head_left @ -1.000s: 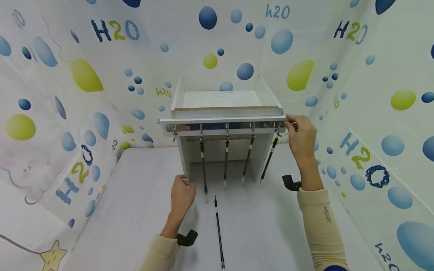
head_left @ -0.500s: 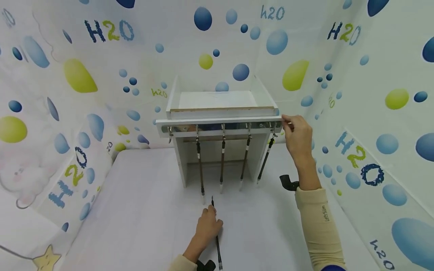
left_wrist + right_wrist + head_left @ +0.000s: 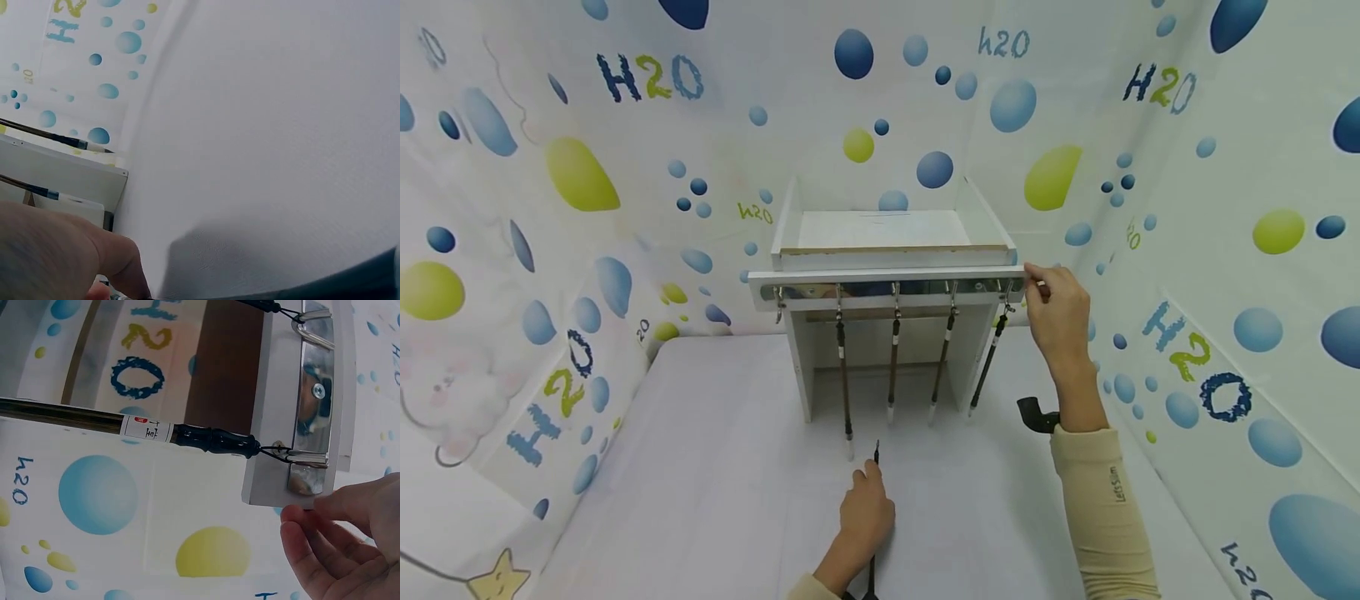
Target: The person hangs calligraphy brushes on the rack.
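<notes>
From the head view we see four brushes hanging from the rack, one hook empty, while our left hand curls onto the loose brush lying on the surface. The left wrist view shows only a curled finger there. The right wrist view has our right hand pinching the rack's end beside the nearest hung brush.

"H2O" and "h2O" repeat across the bubble-printed white wall sheeting; my beige right sleeve reads "Let's Slim".
</notes>
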{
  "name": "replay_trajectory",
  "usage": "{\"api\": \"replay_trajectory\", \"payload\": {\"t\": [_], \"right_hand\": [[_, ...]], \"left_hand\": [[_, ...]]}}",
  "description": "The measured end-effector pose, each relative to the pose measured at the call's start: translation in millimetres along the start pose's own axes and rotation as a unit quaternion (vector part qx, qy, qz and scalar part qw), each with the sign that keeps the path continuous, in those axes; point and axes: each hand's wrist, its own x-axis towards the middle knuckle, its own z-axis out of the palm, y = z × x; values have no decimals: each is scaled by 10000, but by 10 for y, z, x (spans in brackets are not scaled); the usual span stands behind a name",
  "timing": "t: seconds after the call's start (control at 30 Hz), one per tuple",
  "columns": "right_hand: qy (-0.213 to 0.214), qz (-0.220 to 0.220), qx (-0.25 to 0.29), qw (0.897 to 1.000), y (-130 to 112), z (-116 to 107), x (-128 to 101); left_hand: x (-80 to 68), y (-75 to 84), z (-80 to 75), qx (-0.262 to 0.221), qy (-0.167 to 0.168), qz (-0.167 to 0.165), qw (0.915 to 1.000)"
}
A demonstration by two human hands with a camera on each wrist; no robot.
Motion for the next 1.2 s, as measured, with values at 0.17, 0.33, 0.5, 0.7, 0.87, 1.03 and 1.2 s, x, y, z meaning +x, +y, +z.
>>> {"api": "replay_trajectory", "payload": {"t": [0.17, 0.33, 0.5, 0.7, 0.87, 1.03, 1.2], "right_hand": [[46, -40, -20, 10000, -2, -2, -5], [87, -124, 9, 9999, 11, 2, -14], [118, -155, -4, 9998, 11, 4, -12], [102, -132, 1, 9999, 4, 11, -11], [73, -75, 18, 9999, 5, 29, 0], [92, -71, 3, 9999, 5, 32, 1], [127, -77, -44, 9999, 0, 22, -10]], "left_hand": [[-18, 19, -48, -268, 32, -103, 9996], [-44, 133, -280, -611, 199, 135, 9978], [-1, 249, -624, -900, 489, 537, 9933], [67, 297, -971, -1302, 815, 714, 9856], [99, 307, -1229, -1482, 1100, 849, 9792], [164, 289, -1450, -1487, 1599, 1044, 9703], [269, 212, -1631, -1536, 2118, 1062, 9593]]}}
